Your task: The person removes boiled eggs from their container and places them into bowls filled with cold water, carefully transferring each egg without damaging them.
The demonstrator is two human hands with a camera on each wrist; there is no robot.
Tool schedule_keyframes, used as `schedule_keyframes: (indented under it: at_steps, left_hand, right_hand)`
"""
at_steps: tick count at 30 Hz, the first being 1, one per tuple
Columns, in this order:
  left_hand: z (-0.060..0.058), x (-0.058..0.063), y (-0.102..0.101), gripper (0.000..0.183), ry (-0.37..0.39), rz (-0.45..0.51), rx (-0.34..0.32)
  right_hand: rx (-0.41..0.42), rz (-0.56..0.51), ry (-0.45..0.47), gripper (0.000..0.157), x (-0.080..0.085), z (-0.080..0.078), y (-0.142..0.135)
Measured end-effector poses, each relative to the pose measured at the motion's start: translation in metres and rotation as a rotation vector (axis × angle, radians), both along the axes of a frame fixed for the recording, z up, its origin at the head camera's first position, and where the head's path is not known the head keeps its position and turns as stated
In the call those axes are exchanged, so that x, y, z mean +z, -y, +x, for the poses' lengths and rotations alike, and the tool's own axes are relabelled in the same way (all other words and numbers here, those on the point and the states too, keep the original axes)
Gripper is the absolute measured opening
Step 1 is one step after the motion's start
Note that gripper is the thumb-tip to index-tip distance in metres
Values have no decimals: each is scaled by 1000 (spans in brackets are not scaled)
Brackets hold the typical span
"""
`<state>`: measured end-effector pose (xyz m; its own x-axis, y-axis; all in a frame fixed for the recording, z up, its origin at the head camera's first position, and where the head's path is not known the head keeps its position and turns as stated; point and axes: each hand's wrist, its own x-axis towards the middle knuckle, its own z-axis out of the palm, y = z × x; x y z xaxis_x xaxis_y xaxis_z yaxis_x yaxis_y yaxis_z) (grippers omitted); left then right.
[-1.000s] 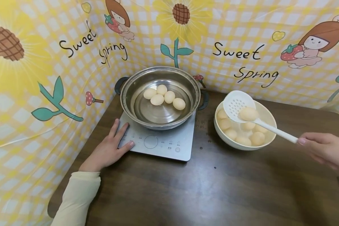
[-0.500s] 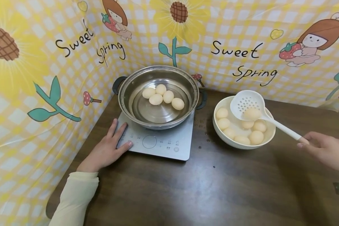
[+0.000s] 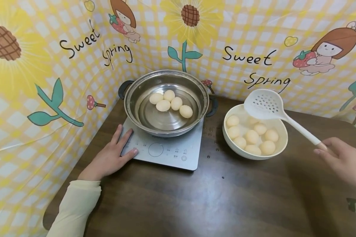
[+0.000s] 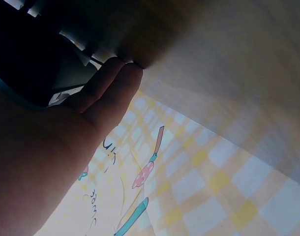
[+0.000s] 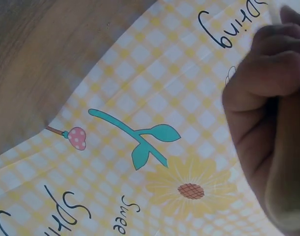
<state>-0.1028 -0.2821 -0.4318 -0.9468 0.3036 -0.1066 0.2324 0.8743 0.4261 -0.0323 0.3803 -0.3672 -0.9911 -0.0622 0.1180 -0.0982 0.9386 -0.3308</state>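
My right hand (image 3: pixel 345 161) grips the handle of a white perforated skimmer (image 3: pixel 265 103). The skimmer's head hangs over the far right rim of a cream bowl (image 3: pixel 228 146), with no egg showing in it. Several eggs (image 3: pixel 251 136) lie in the bowl. My left hand (image 3: pixel 109 156), fingers spread, rests at the left edge of a silver induction cooktop (image 3: pixel 192 154). On the cooktop stands a steel pot (image 3: pixel 167 126) holding several eggs (image 3: pixel 176 103). In the right wrist view, the curled fingers (image 5: pixel 283 73) show at the right edge.
Everything stands on a dark wooden table (image 3: pixel 225 204). Small water drops (image 3: pixel 217 150) dot the wood between cooktop and bowl. A yellow checked cloth (image 3: pixel 249 29) hangs close behind the pot and bowl and along the left side. The pot's dark handle (image 3: pixel 212 106) sticks out toward the bowl.
An egg that sat in the skimmer has come off among the eggs in the bowl. The skimmer's head has moved right and back to the rim. My left hand stays in place.
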Motion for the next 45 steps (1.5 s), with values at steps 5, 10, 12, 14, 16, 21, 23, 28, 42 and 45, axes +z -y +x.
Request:
schedule_keyframes:
  at_steps: [5,10,12,14,16,21,23,28,42,45]
  left_hand:
    - [2,1,4,85,-1,-1,9]
    - [3,2,8,85,-7,-1,16]
    - [4,2,9,85,-6,-2,18]
    - [5,2,10,85,-4,-1,20]
    - [5,2,11,85,-3,0,21]
    - [6,3,13,85,-7,5,25]
    - [7,2,15,85,-8,6,26]
    - [8,-2,17,85,-7,9,25]
    - [5,1,7,85,-15,18,12]
    - [3,1,6,86,-17,17,8]
  right_hand:
    - [-6,-13,-122,25,4,0,9]
    - [21,0,-180,24,5,-3,15]
    - [20,-14,-175,25,5,-4,17]
    - [28,-40,-151,26,6,-5,20]
    - [49,-72,-130,25,8,-6,25]
    - [126,-136,-125,20,18,-13,51]
    - [157,-141,-146,21,23,-19,67]
    - [190,-176,-141,20,37,-35,107]
    - [326,92,-289,20,41,-73,168]
    - [335,102,-263,19,39,-75,169]
